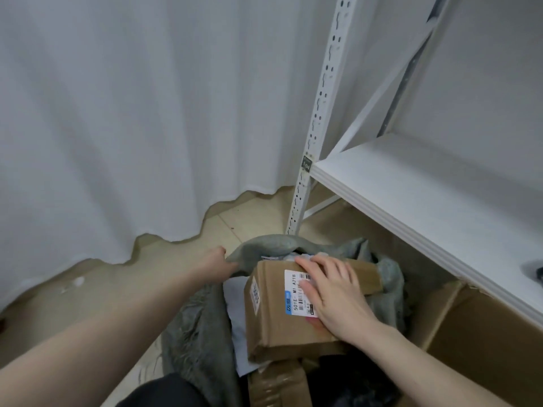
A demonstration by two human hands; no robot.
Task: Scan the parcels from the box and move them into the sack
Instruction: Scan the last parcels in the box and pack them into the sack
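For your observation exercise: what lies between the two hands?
In the head view, the sack's grey rim lies between the left hand gripping it and the right hand on the parcel.

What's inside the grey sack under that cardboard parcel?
Under the cardboard parcel, the grey sack shows pale wrapped packages. The parcel and right hand cover anything deeper.

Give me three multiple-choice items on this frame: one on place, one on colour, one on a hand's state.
1. Where does the cardboard parcel sit?
A. on the shelf
B. over the sack's mouth
C. on the bare floor

2. What colour is the sack?
A. grey-green
B. red
C. yellow

3. What does the left hand do?
A. holds a scanner
B. hangs idle
C. grips the sack's rim

Answers: B, the sack's fabric surrounds the parcel under the right hand; A, its cloth is grey-green; C, its fingers close on the rim.
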